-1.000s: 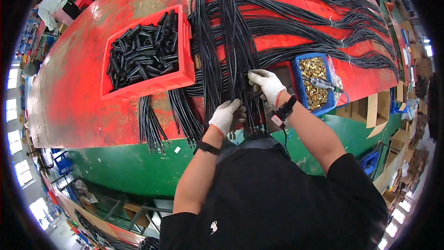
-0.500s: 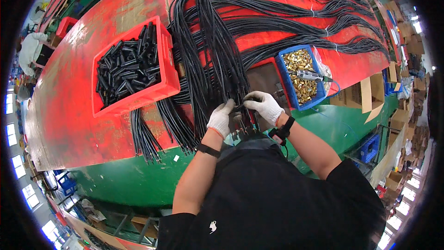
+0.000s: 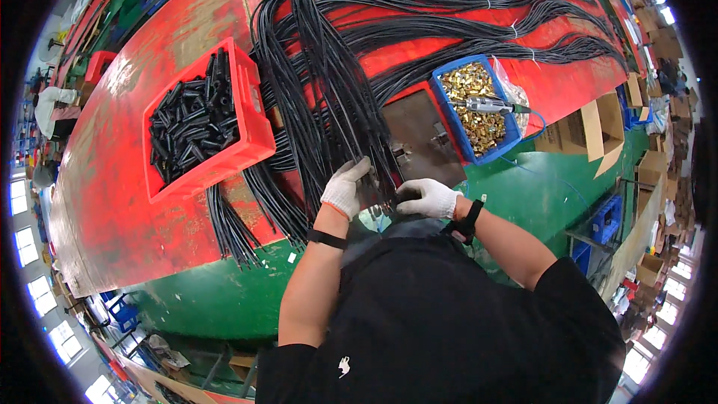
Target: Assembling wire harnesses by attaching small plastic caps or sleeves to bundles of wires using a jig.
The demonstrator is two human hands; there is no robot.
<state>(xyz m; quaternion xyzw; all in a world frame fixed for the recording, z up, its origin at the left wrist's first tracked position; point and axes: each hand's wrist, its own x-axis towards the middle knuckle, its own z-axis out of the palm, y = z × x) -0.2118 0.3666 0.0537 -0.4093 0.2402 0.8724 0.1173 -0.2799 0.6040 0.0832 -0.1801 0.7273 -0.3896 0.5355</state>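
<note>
A thick bundle of black cables (image 3: 345,97) runs down the table toward me, with its ends close to my body. My left hand (image 3: 344,191), in a white work glove with dark fingertips, is closed on the left side of the bundle near its ends. My right hand (image 3: 430,199), gloved alike, has its fingers curled at the cable ends on the right side; its fingertips are partly hidden. Between the hands some bare cable tips (image 3: 380,208) show, too small to make out. Right of the bundle lies a brown metal plate (image 3: 430,131) with a small fixture on it.
A red crate (image 3: 254,133) of black sleeves (image 3: 196,116) stands on the left. On the right is a blue bin (image 3: 479,155) of brass-coloured fittings (image 3: 486,129), with a grey air tool (image 3: 486,105) across it. More tied cable bundles (image 3: 449,34) spread over the red table (image 3: 105,179).
My hands have moved apart and slightly down toward my body, the right one to the cable ends. The view has shifted a little.
</note>
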